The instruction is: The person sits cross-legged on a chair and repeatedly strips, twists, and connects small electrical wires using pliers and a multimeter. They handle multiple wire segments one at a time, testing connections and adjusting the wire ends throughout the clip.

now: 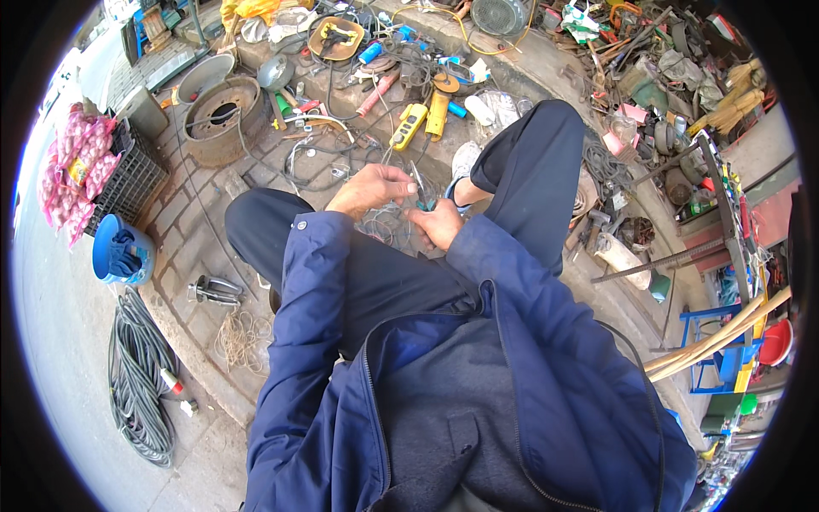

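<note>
My left hand [374,189] is closed in a pinch in front of my knees, thumb and fingertips beside the metal end of a small tool. What it pinches is too small to make out. My right hand [438,224], just to its right and nearer, is closed round that teal-handled metal tool [421,189], which looks like pliers. Thin loose wires [380,224] hang below and between the hands. Beyond them lie a yellow push-button pendant control [409,127] and a second yellow housing [438,113]. A grey cable [326,121] winds nearby.
A rusty wheel rim [223,143] lies at the far left, near a black crate [136,171] and a blue bucket [122,250]. Coiled black cable [141,384] and a metal gear puller [217,291] are at left. Scrap and tools [665,77] crowd the far right.
</note>
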Motion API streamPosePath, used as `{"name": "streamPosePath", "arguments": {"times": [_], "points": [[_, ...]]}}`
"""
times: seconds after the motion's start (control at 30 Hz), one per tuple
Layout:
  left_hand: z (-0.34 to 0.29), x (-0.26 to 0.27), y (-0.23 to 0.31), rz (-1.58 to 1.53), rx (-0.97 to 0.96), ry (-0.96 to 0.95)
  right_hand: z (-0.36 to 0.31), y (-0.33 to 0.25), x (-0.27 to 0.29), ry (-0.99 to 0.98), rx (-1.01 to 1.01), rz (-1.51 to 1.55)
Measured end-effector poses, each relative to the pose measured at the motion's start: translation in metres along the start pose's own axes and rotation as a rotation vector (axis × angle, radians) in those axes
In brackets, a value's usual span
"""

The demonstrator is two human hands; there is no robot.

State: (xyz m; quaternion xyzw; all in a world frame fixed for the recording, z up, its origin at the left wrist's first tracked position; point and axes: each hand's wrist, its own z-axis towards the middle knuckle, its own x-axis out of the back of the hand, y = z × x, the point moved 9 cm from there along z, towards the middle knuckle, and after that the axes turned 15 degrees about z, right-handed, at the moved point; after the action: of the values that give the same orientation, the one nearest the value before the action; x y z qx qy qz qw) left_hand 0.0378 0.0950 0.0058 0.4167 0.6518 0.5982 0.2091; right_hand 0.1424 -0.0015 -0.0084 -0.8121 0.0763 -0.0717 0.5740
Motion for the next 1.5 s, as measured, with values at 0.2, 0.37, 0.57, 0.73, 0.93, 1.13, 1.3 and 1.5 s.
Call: {"name": "streamPosePath", "arguments": {"times": [0.2,0.37,0.57,0.73,0.93,1.13,1.3,1.5], "points": [[0.006,0.000,0.003,0.337,-0.083,0.089,-0.024,0.011,-0.021,-0.321,-0.529,0.588],[-0.018,0.061,0.023,0.356,-0.127,0.731,-0.020,-0.007,-0.008,-0.329,-0.280,0.347],[-0.019,0.094,-0.008,-0.840,-0.175,0.574,0.016,0.048,0.013,-0.091,-0.377,-0.107],[-0.025,0.099,-0.013,-0.931,-0.234,0.582,0.069,0.098,0.024,-0.254,-0.387,-0.660],[-0.025,0.104,-0.007,-0.857,-0.279,0.571,0.114,0.139,0.029,-0.559,0.057,-1.372],[-0.020,0.108,-0.006,-0.888,-0.325,0.582,0.128,0.167,0.068,-0.264,-0.172,-1.247],[-0.026,0.110,0.004,-0.837,-0.400,0.603,0.105,0.074,0.003,-0.218,-0.073,-0.816],[-0.030,0.066,0.036,-1.084,-0.411,0.267,0.048,-0.070,-0.116,-0.234,0.374,-0.284]]}}
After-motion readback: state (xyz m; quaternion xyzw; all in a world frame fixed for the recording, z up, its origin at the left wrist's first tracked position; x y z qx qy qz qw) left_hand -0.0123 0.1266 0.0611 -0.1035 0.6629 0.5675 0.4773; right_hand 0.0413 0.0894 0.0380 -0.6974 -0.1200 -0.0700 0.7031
